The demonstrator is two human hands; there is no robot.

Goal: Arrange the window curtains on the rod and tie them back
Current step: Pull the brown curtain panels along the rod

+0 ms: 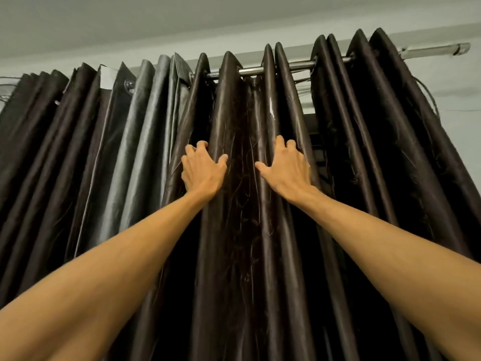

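We see the dark brown, glossy fabric curtains (234, 230) hanging in deep upright folds from a shiny silver metal rod (253, 71), which is threaded through eyelets along their top edge. The cloth covers most of the rod. Only short bare stretches show between folds near its middle, with a longer bare piece at its right end. Toward the rod's left end the folds look greyer, and a small white rectangular label (107, 78) sits at the top edge there. Both bare arms reach up. The left hand (203, 170) grips one fold below the middle of the rod, fingers curled over the fold's left edge and thumb on its front. The right hand (285, 169) grips the neighbouring fold, fingers curled over its right edge and thumb spread across its front. The hands are apart, with a recessed strip of cloth between them. A pale grey-green wall (463, 82) shows beyond the rod's right end.
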